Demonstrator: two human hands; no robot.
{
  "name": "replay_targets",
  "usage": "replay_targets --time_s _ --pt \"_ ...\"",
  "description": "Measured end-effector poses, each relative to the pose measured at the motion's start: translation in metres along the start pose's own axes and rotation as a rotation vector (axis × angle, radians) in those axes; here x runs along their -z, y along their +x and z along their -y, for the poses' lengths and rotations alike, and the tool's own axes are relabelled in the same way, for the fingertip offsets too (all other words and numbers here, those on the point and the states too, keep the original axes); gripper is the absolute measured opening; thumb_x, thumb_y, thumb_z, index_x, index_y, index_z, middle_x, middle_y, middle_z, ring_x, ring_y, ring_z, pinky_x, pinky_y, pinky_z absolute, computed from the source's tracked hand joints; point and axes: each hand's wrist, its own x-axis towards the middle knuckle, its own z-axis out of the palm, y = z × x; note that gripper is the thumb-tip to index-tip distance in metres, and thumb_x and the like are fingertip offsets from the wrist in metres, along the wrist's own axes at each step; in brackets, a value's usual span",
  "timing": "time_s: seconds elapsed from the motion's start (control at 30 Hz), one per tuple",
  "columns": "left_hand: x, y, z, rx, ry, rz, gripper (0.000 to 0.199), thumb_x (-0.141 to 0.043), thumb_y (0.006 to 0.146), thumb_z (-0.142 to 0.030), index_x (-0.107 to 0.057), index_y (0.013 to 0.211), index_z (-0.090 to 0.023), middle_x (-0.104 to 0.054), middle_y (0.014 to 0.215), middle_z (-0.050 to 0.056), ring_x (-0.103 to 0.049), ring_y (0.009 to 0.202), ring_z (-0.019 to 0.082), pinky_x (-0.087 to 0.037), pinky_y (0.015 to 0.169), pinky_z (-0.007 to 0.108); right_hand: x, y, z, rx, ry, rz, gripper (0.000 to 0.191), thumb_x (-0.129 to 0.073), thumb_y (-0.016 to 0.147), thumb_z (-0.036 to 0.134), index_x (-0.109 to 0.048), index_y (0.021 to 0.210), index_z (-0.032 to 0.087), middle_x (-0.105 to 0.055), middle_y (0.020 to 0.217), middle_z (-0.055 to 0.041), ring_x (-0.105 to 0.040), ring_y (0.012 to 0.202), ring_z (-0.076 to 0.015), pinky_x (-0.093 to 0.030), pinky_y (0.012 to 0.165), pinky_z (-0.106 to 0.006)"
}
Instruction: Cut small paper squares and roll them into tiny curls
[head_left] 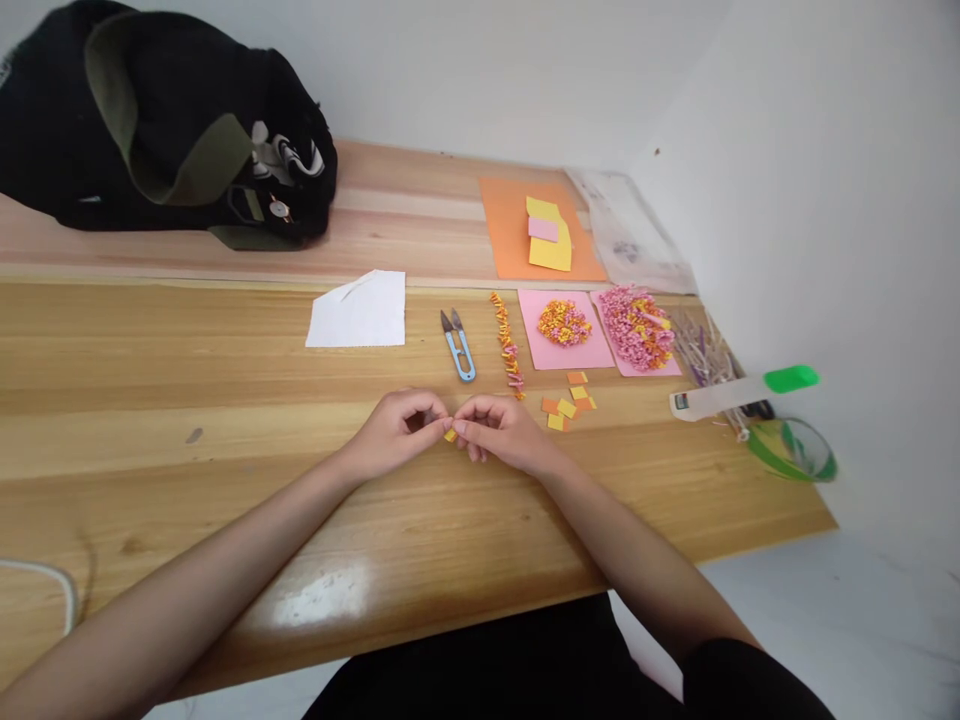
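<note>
Both hands meet above the front middle of the table, thumbs and fingertips pinched together. A small yellow paper piece (450,435) shows between them. My left hand (401,430) is closed on its left side, and my right hand (506,432) is closed on its right side. Just beyond the hands lie blue thread snips (459,347). To their right runs a line of small orange and pink curled pieces (504,335). Several small orange and yellow paper rectangles (568,405) lie to the right of my right hand.
Heaps of pink and orange bits (564,323) rest on pink paper squares (592,358). Behind are an orange sheet (502,240) and a clear plastic bag (637,235). White paper (360,315) lies left; a black bag (195,90) stands back left. A green-rimmed container (780,455) sits far right.
</note>
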Motion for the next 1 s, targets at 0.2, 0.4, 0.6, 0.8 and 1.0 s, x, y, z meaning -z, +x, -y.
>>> replay_targets --time_s 0.2,0.4,0.6,0.8,1.0 --pt "0.0000 0.0002 -0.0007 -0.020 0.001 0.000 0.028 -0.055 0.083 -0.035 -0.062 0.065 -0.015 -0.059 0.057 0.000 -0.049 0.054 0.011 -0.039 0.054 0.022 0.0001 -0.0007 -0.0006 0.011 -0.018 -0.002 0.035 -0.070 0.075 0.050 -0.061 0.074 0.016 -0.060 0.059 0.0024 -0.052 0.046 -0.0068 -0.041 0.043 -0.020" --pt "0.0005 -0.0002 -0.0012 -0.001 -0.003 0.000 0.027 -0.055 0.084 -0.036 -0.062 0.066 -0.016 -0.064 0.062 0.001 -0.053 0.059 0.012 -0.041 0.058 0.022 -0.0001 -0.0009 -0.0002 0.002 -0.012 -0.011 0.039 -0.071 0.073 0.054 -0.061 0.073 0.016 -0.059 0.057 0.0031 -0.052 0.046 -0.0067 -0.040 0.043 -0.019" --pt "0.0000 -0.0005 0.0007 0.029 -0.028 -0.006 0.027 -0.056 0.083 -0.037 -0.063 0.067 -0.015 -0.062 0.061 0.001 -0.052 0.058 0.012 -0.040 0.056 0.022 0.0020 -0.0004 -0.0005 -0.001 0.048 0.012 0.032 -0.070 0.074 0.048 -0.061 0.074 0.017 -0.063 0.060 0.0024 -0.052 0.045 -0.0065 -0.040 0.042 -0.020" --pt "-0.0004 -0.0003 0.0014 0.038 -0.048 -0.002 0.027 -0.056 0.083 -0.036 -0.063 0.067 -0.015 -0.064 0.063 0.002 -0.053 0.059 0.013 -0.040 0.057 0.023 0.0030 -0.0007 -0.0016 0.004 0.049 0.025 0.023 -0.070 0.074 0.037 -0.062 0.078 0.016 -0.063 0.062 0.0024 -0.053 0.045 -0.0066 -0.041 0.043 -0.020" --pt "-0.0004 -0.0005 0.0015 0.013 -0.056 -0.007 0.026 -0.057 0.082 -0.035 -0.063 0.067 -0.015 -0.062 0.061 0.001 -0.051 0.058 0.012 -0.039 0.056 0.023 0.0018 -0.0011 -0.0005 0.004 0.030 0.022 0.023 -0.069 0.075 0.038 -0.061 0.076 0.016 -0.062 0.062 0.0018 -0.053 0.046 -0.0066 -0.041 0.043 -0.020"
